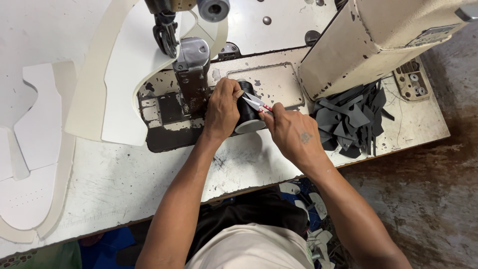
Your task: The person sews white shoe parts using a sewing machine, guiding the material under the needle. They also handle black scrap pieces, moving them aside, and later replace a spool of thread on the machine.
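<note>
My left hand (pixel 222 108) grips a black curved piece (pixel 248 115) with a pale edge, held against the post of the sewing machine (pixel 191 74). My right hand (pixel 289 130) holds small thread snips (pixel 257 104) with red handles, their blades resting on the top of the black piece. Both hands meet over the worn machine bed (pixel 264 82). Part of the black piece is hidden under my left fingers.
A heap of black cut strips (pixel 351 122) lies to the right beside the cream machine body (pixel 378 35). White and cream cut panels (pixel 45 124) cover the table's left side. The table's front edge (pixel 149 214) runs near my body; bare dirty floor is on the right.
</note>
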